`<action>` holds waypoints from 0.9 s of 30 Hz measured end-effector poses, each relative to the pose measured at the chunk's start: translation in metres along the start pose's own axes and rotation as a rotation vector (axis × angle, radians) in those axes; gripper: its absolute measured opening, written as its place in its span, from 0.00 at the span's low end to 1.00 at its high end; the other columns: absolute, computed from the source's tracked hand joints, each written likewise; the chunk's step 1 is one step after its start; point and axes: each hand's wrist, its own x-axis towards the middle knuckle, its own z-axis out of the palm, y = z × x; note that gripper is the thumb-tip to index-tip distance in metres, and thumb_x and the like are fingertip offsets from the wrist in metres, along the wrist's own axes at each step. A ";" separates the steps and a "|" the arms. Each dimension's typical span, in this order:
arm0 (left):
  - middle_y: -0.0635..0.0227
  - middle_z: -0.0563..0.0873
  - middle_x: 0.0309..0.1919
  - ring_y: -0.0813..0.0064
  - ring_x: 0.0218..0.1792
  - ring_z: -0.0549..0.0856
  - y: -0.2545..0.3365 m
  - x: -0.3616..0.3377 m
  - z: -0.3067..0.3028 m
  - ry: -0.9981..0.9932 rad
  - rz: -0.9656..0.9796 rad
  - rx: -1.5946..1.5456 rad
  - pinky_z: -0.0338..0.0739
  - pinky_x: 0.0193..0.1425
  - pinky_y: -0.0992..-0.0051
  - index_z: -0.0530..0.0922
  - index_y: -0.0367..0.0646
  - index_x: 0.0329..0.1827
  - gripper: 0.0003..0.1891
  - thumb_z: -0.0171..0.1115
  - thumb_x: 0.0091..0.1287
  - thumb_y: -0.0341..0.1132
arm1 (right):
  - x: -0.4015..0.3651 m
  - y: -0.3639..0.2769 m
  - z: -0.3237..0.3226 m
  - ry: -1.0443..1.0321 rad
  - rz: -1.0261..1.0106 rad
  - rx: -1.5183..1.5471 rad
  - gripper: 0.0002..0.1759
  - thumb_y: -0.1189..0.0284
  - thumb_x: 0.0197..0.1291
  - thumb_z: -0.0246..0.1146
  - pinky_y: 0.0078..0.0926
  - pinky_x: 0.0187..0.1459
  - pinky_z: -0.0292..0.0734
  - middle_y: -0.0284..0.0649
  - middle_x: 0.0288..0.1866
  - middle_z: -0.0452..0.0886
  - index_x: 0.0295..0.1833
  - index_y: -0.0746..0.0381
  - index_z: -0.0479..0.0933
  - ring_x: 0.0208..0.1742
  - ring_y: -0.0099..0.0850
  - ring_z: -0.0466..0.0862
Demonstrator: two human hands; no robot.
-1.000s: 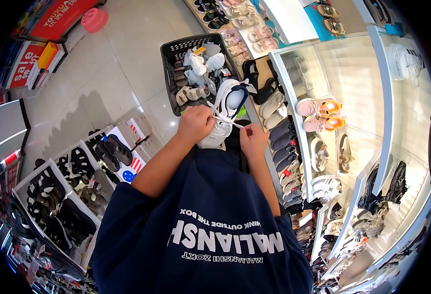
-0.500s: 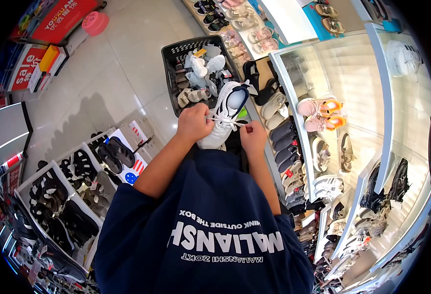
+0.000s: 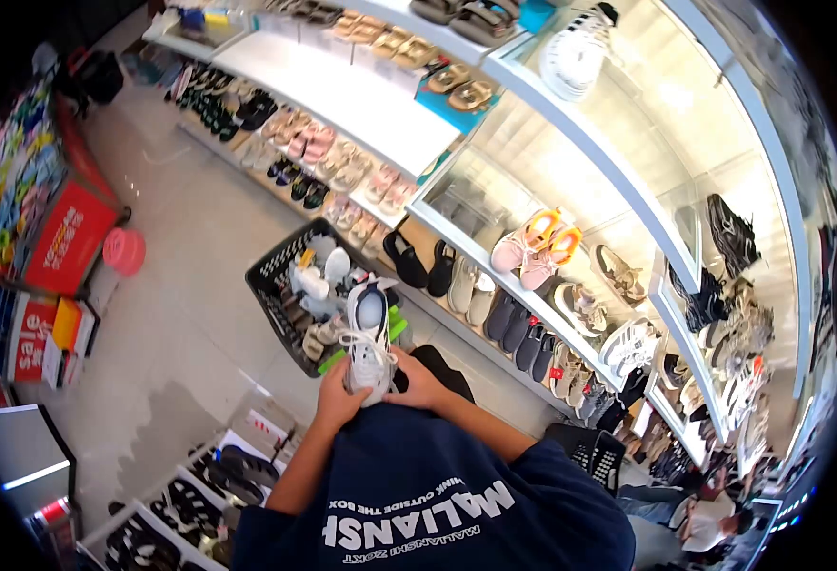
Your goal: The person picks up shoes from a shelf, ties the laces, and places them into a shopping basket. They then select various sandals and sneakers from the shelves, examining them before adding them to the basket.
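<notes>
A white sneaker [image 3: 371, 350] with a dark collar and a pale filling in its opening is held close to my chest. Its white laces are tied in a bow on the front. My left hand [image 3: 341, 392] grips the toe end from the left, and my right hand [image 3: 417, 383] closes round its right side. Beyond the shoe stands a black plastic basket [image 3: 264, 285] with several white shoes and beige sandals in it.
Shelves of shoes run along the right, with pink sneakers [image 3: 536, 249] on a lit glass shelf. A pink stool [image 3: 124, 251] stands at left beside a red bin [image 3: 71, 238]. A low shoe rack [image 3: 176, 504] is at lower left. Another person [image 3: 714, 521] is at lower right.
Both hands have left the laces and now hold the sneaker's sides near the toe. The shoe has come nearer my body, and the view has turned toward the shelves.
</notes>
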 end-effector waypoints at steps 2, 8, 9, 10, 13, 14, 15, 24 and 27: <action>0.46 0.78 0.69 0.51 0.69 0.79 0.026 0.003 -0.009 -0.027 -0.059 -0.048 0.78 0.69 0.60 0.73 0.33 0.73 0.43 0.82 0.52 0.34 | -0.004 0.008 0.005 0.020 -0.041 -0.080 0.63 0.56 0.49 0.82 0.41 0.83 0.53 0.57 0.86 0.55 0.83 0.67 0.55 0.86 0.50 0.57; 0.49 0.75 0.71 0.54 0.70 0.79 0.051 0.033 0.007 -0.018 0.060 -0.205 0.80 0.68 0.62 0.70 0.33 0.75 0.43 0.80 0.55 0.31 | -0.001 -0.025 -0.037 0.217 -0.072 -0.135 0.67 0.54 0.45 0.84 0.44 0.83 0.52 0.61 0.86 0.51 0.84 0.68 0.52 0.86 0.53 0.55; 0.49 0.74 0.72 0.54 0.70 0.79 0.074 0.041 0.006 -0.016 0.069 -0.264 0.79 0.69 0.62 0.70 0.32 0.75 0.43 0.80 0.56 0.31 | 0.001 -0.042 -0.056 0.262 -0.098 -0.165 0.70 0.53 0.43 0.84 0.48 0.82 0.52 0.63 0.86 0.51 0.84 0.68 0.51 0.86 0.57 0.54; 0.49 0.73 0.73 0.56 0.70 0.78 0.098 0.052 0.004 -0.052 0.114 -0.249 0.79 0.69 0.63 0.69 0.32 0.76 0.43 0.80 0.57 0.30 | 0.002 -0.059 -0.075 0.332 -0.137 -0.211 0.69 0.52 0.42 0.84 0.51 0.82 0.53 0.64 0.85 0.50 0.84 0.69 0.52 0.85 0.59 0.54; 0.48 0.72 0.74 0.59 0.71 0.77 0.162 0.090 0.003 -0.096 0.357 -0.099 0.80 0.67 0.64 0.68 0.31 0.77 0.43 0.79 0.58 0.29 | 0.005 -0.089 -0.129 0.545 -0.269 -0.336 0.72 0.51 0.39 0.84 0.61 0.78 0.55 0.71 0.84 0.47 0.83 0.68 0.52 0.81 0.71 0.55; 0.48 0.72 0.74 0.58 0.71 0.77 0.181 0.104 0.005 -0.082 0.469 -0.054 0.80 0.67 0.64 0.68 0.31 0.77 0.42 0.79 0.59 0.29 | 0.006 -0.097 -0.150 0.593 -0.283 -0.398 0.72 0.51 0.38 0.85 0.62 0.77 0.55 0.72 0.84 0.47 0.84 0.67 0.51 0.80 0.72 0.55; 0.47 0.72 0.73 0.57 0.70 0.78 0.200 0.118 0.008 -0.069 0.578 -0.009 0.80 0.66 0.64 0.68 0.30 0.76 0.42 0.79 0.59 0.30 | 0.005 -0.108 -0.172 0.639 -0.294 -0.459 0.73 0.51 0.38 0.85 0.64 0.77 0.55 0.72 0.84 0.47 0.84 0.66 0.50 0.80 0.73 0.55; 0.50 0.72 0.76 0.49 0.74 0.71 0.420 0.231 0.045 -0.172 0.949 -0.181 0.65 0.77 0.58 0.69 0.35 0.78 0.44 0.78 0.58 0.37 | 0.006 -0.182 -0.371 0.962 -0.273 -0.763 0.73 0.50 0.36 0.86 0.54 0.77 0.55 0.65 0.85 0.52 0.84 0.67 0.54 0.82 0.60 0.58; 0.51 0.69 0.78 0.49 0.77 0.67 0.462 0.274 0.069 -0.220 0.994 -0.162 0.62 0.80 0.58 0.66 0.38 0.80 0.46 0.78 0.58 0.37 | 0.018 -0.175 -0.425 1.010 -0.347 -0.658 0.72 0.63 0.33 0.88 0.47 0.78 0.59 0.63 0.84 0.55 0.83 0.69 0.54 0.81 0.55 0.64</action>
